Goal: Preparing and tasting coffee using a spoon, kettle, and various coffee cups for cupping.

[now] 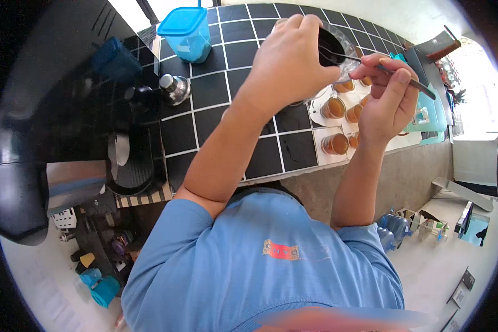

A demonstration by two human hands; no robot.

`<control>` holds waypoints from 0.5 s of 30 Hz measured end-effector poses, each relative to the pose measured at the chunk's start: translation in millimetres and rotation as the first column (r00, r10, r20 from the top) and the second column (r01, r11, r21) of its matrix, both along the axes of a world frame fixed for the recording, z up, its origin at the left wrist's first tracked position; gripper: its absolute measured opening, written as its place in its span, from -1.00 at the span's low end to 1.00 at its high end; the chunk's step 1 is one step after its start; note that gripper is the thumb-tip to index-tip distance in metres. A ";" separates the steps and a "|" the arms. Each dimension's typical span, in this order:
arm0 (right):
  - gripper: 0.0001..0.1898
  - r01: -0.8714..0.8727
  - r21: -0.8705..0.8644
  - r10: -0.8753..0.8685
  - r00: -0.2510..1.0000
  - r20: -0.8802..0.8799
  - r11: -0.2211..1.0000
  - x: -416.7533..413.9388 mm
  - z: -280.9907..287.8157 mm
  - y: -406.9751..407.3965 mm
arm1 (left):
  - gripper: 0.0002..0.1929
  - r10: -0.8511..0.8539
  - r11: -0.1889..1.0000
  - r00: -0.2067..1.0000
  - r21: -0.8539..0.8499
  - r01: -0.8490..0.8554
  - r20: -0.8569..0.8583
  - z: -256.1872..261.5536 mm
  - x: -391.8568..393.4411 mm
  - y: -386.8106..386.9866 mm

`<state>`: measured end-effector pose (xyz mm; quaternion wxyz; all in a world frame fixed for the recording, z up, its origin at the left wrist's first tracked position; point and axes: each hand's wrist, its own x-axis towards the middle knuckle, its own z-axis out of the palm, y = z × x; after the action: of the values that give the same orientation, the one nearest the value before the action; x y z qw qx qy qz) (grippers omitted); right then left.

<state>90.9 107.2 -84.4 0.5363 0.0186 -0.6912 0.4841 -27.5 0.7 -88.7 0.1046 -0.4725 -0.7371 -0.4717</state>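
Observation:
My left hand (288, 62) is clasped over the side of a clear vessel (348, 41) that has a very dark opening or contents. Between the fingers of my right hand (390, 91) is a metal spoon (344, 56); its handle end sticks out past my palm. The spoon's head reaches into the dark part of the vessel. Just below the vessel and left of my right wrist stand several glasses of amber-brown liquid, among them a glass (334, 108) and a nearer glass (335, 144). My right hand and forearm hide some of them.
A blue lidded plastic container (186, 35) and a shiny metal shaker-like piece (175, 89) stand on the black tiled counter (211, 89). A large glossy black appliance (66, 103) borders the left side. Toward the right sits a translucent teal plastic container (431, 116).

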 end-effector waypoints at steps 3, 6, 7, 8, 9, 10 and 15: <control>-0.71 0.086 -0.052 -0.089 0.993 -0.074 0.995 0.5 -1.0 -5.6 | -0.38 -0.014 0.999 1.000 -0.048 0.013 -0.025 4.4 -0.5 -3.2; -0.71 0.121 -0.053 -0.123 0.992 -0.027 0.991 3.4 -1.6 -8.6 | -0.33 -0.006 0.997 0.999 -0.081 0.009 0.032 5.5 0.9 -3.3; -0.71 0.121 -0.053 -0.120 0.992 0.023 0.991 4.4 -1.7 -8.7 | -0.33 -0.011 0.997 1.000 -0.077 0.013 0.022 5.4 0.5 -2.1; -0.71 0.138 -0.035 -0.137 0.990 0.029 0.990 5.6 -1.7 -8.2 | -0.32 -0.009 0.997 1.000 -0.070 0.011 0.022 3.3 -0.2 -0.4; -0.71 0.139 -0.035 -0.139 0.990 0.021 0.990 5.9 -0.7 -9.0 | -0.32 -0.005 0.998 1.000 -0.065 0.007 0.024 3.3 -0.7 -0.8; -0.70 0.134 -0.064 -0.135 0.991 -0.008 0.989 6.1 0.3 -10.1 | -0.36 -0.048 0.990 0.997 -0.130 0.057 0.066 8.0 -0.1 -3.1; -0.70 0.128 -0.070 -0.127 0.992 0.021 0.989 5.2 5.5 -15.9 | -0.35 -0.037 0.992 0.998 -0.118 0.042 0.050 8.2 -2.4 -1.3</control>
<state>96.1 91.3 -78.9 0.5607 -0.0485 -0.6776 0.4734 -29.9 -0.6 -80.5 0.0493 -0.4810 -0.7566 -0.4401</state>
